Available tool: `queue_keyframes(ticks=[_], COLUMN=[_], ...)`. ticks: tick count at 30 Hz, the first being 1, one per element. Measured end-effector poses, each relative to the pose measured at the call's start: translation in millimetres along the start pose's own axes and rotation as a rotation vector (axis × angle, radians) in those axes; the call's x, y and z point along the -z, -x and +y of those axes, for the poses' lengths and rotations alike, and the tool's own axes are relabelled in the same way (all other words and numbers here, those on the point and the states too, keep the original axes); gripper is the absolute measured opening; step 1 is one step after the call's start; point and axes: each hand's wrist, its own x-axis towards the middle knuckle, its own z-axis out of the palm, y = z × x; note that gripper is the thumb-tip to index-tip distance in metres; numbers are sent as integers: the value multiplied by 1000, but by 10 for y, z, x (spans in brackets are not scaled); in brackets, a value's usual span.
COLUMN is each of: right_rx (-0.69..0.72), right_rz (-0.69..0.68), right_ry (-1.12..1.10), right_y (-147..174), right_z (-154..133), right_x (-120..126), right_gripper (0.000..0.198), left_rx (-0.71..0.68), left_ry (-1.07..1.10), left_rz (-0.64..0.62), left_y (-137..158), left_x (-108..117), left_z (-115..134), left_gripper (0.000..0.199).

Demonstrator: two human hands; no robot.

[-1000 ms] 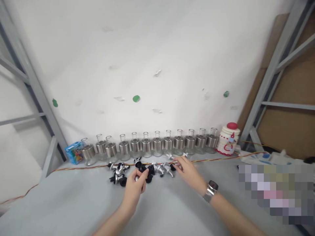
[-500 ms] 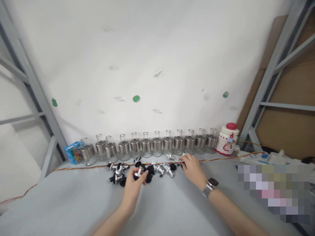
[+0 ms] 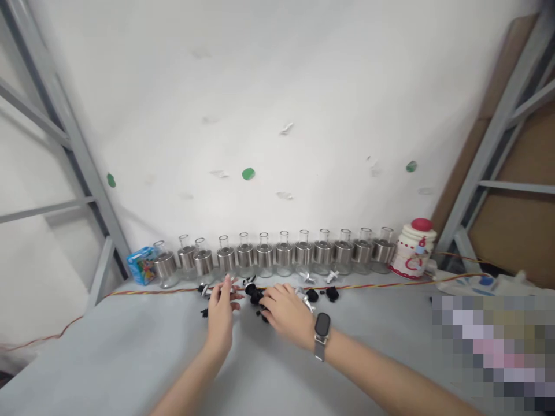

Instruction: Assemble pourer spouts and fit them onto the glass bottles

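Note:
Several small glass bottles (image 3: 284, 256) with steel sleeves stand in a row along the wall. In front of them lies a pile of black and silver pourer spouts (image 3: 254, 293). My left hand (image 3: 221, 315) reaches over the left end of the pile, fingers stretched out and apart, tips touching a spout there. My right hand (image 3: 284, 312), with a watch (image 3: 321, 329) on the wrist, lies cupped over the middle of the pile; what its fingers enclose is hidden. More loose spouts (image 3: 332, 293) lie to its right.
A blue carton (image 3: 141, 266) stands left of the bottle row, a white jar with a red lid (image 3: 416, 248) right of it. A red-yellow twisted cable (image 3: 151, 290) runs along the grey tabletop. Grey shelf frames (image 3: 65, 133) flank both sides.
My right hand has moved left from the right end of the pile to its middle. My left hand has shifted left and stretched out its fingers; the silver spout it held no longer shows.

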Motion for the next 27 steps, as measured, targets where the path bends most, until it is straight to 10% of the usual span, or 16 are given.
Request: queue_keyframes(ticks=[27], right_rx=[-204], right_rz=[45], right_ry=[147], right_y=[-59], right_z=[142], right_x=[-388], right_gripper=[9], left_rx=[62], left_ry=[33], left_rz=[-59], left_y=[28], left_x=[-21], left_z=[-55], left_gripper=[41])
